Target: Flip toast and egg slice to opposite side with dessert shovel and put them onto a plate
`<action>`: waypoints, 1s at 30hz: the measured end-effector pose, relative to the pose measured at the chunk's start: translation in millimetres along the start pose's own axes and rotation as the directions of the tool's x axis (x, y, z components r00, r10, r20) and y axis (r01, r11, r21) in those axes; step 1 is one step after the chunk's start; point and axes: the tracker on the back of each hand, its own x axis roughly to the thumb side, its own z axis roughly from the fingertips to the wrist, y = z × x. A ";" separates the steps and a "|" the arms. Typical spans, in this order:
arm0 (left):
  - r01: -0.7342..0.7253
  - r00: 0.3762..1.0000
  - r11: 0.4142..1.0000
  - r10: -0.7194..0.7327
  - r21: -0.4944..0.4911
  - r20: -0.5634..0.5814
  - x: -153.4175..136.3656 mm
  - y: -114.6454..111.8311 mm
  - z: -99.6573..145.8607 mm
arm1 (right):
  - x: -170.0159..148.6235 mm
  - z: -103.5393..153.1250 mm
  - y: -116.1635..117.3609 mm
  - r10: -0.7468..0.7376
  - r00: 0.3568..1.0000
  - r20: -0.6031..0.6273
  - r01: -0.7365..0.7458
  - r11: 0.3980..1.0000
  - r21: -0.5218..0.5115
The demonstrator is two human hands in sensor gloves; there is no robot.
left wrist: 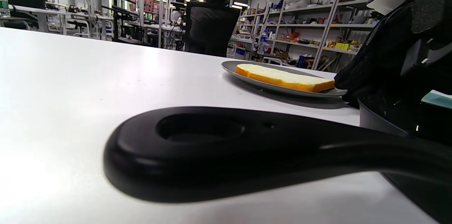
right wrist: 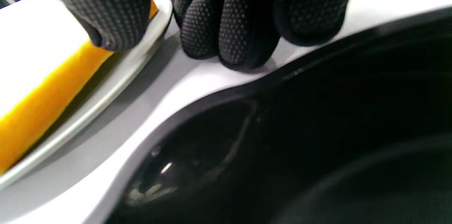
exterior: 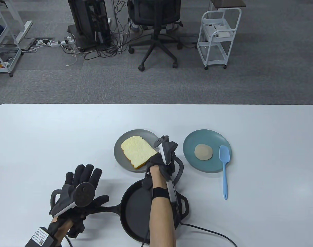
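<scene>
A slice of toast (exterior: 137, 151) (left wrist: 282, 77) (right wrist: 42, 107) lies on the grey plate (exterior: 146, 135) (left wrist: 233, 67) (right wrist: 106, 90). My right hand (exterior: 156, 160) (left wrist: 367, 65) pinches that plate's near right rim, thumb (right wrist: 106, 12) inside by the toast's corner, curled fingers (right wrist: 229, 23) outside on the table. The round egg slice (exterior: 203, 151) sits on the blue plate (exterior: 197, 140), with the blue dessert shovel (exterior: 224, 164) lying half on its right rim. My left hand (exterior: 87, 177) is spread with straight fingers over the end of the pan handle (exterior: 112, 207) (left wrist: 219, 146); whether they touch is hidden.
A black pan (exterior: 138, 208) (right wrist: 282, 146) with nothing in it sits at the table's near edge, under my right forearm. A cable runs off to the right of it. Beyond the table stand an office chair (exterior: 156, 31) and a white cart (exterior: 218, 38).
</scene>
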 end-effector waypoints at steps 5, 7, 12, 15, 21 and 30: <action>0.012 1.000 1.000 -0.012 -0.007 0.001 0.7 -1.1 -0.1 | -8.6 -7.5 1.5 -0.107 0.991 -0.081 0.106 0.994 -0.027; 0.015 1.000 1.000 -0.015 -0.006 0.003 1.0 -1.3 -0.2 | -13.2 -12.9 2.1 -0.165 0.981 -0.098 0.169 0.985 0.034; 0.018 1.000 1.000 -0.017 -0.016 0.002 1.3 -1.8 -0.6 | -29.8 -22.0 2.9 -0.371 0.919 -0.137 0.386 0.915 0.115; 0.018 1.000 0.999 -0.018 -0.026 0.001 1.2 -2.9 -1.4 | -36.0 -24.3 0.9 -0.517 0.850 -0.097 0.526 0.843 0.112; 0.017 1.000 0.999 -0.018 -0.036 -0.006 0.7 -3.6 -1.6 | -39.7 -25.8 5.4 -0.629 0.775 -0.068 0.632 0.763 0.136; -0.010 1.000 0.999 0.010 -0.031 -0.018 -2.9 -1.7 -2.2 | -55.5 -1.4 -41.3 -0.653 0.746 0.130 0.622 0.753 0.216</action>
